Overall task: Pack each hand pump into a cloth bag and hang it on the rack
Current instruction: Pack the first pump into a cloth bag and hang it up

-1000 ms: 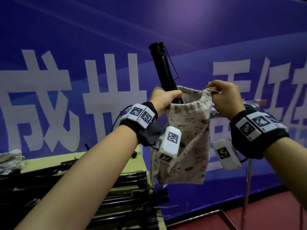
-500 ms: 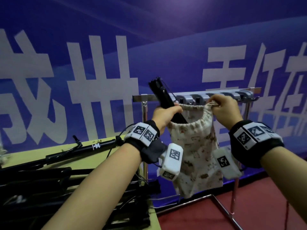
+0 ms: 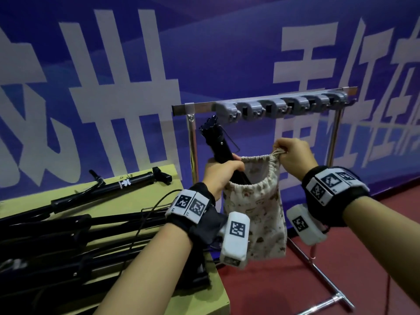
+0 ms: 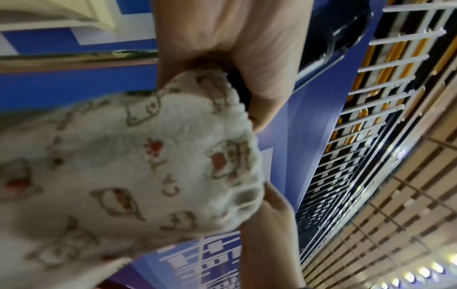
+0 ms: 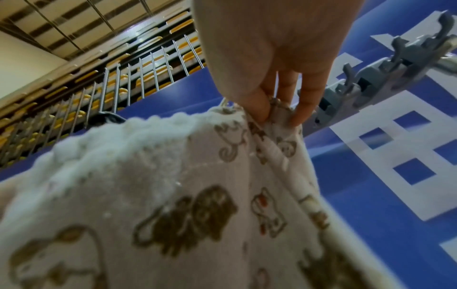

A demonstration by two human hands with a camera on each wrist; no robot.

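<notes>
Left hand (image 3: 221, 172) grips a black hand pump (image 3: 218, 145) standing tilted in the cloth bag (image 3: 256, 214); right hand (image 3: 293, 159) pinches the bag's drawstring corner, just below the rack (image 3: 284, 105). Left wrist view: fingers (image 4: 259, 64) curl around pump and bag rim. Right wrist view: fingertips (image 5: 257, 109) pinch gathered cloth.

The head view looks forward and down at the rack (image 3: 268, 105) toward 1 o'clock. Each wrist view looks up, very close under the cloth bag (image 4: 138, 166), shared by all three; the right one catches the rack at 2 o'clock.
</notes>
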